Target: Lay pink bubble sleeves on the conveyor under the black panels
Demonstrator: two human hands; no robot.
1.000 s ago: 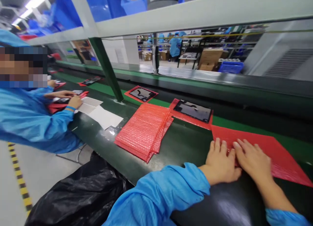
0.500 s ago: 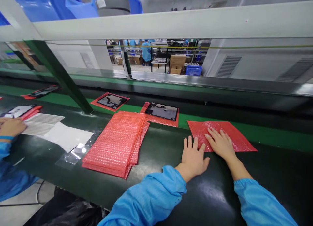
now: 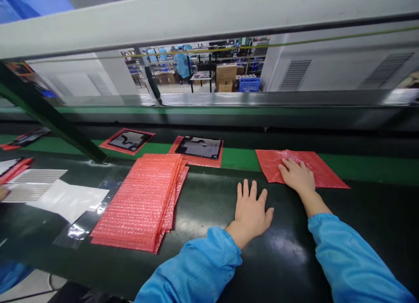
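Observation:
My right hand (image 3: 298, 176) rests with its fingers spread on a red bubble-wrap bag (image 3: 327, 170), which lies partly on the green strip and partly on the dark work surface. My left hand (image 3: 250, 209) is open above or on the dark surface, its fingers apart, with nothing in it. Left of that hand lies a stack of red bubble-wrap bags (image 3: 137, 202). Behind the stack, a flat panel with black edging (image 3: 201, 147) sits on a red bag on the green strip.
Another black-edged panel (image 3: 129, 139) on a red bag lies farther left. White sheets (image 3: 72, 198) and clear film (image 3: 77, 231) are left of the stack. A co-worker's hand (image 3: 3, 192) shows at the left edge. A green slanted post (image 3: 49, 115) and a white overhead beam (image 3: 196, 21) frame the bench.
My right hand and the red bag under it have shifted away from me, farther onto the green strip. My left hand is now apart from the bag. The view has turned slightly right.

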